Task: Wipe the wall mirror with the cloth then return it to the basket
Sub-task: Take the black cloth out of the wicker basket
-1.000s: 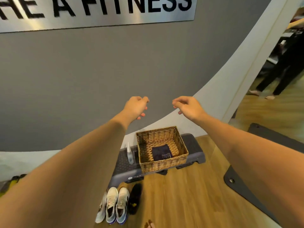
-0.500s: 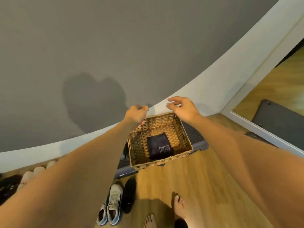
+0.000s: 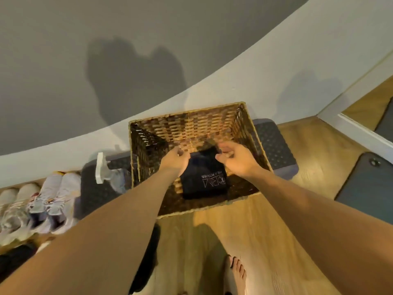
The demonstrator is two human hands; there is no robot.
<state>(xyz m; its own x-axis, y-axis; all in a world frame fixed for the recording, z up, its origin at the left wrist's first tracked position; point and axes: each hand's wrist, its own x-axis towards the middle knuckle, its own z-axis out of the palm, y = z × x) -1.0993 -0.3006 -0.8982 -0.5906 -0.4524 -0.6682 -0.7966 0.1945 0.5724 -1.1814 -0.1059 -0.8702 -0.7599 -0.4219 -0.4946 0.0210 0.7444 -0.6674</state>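
A woven wicker basket [image 3: 191, 116] stands on a dark step platform [image 3: 274, 145] against the wall. A dark folded cloth [image 3: 204, 184] with a pale logo lies flat on the basket's bottom. My left hand [image 3: 174, 160] and my right hand [image 3: 236, 158] are both down inside the basket, at the cloth's far corners, with their fingers curled and apart. The cloth is not lifted, and I cannot tell whether the fingertips touch it. A strip of the wall mirror [image 3: 365, 105] shows at the right edge and reflects the wooden floor.
A white spray bottle [image 3: 102, 169] stands on the platform left of the basket. Several shoes [image 3: 53, 199] line the wall at the left. A dark mat [image 3: 365, 188] lies on the floor at the right. My bare foot [image 3: 238, 273] is below the basket.
My view has tilted down and come closer to the basket. Both hands have gone from above the basket's rim down into it, over the cloth.
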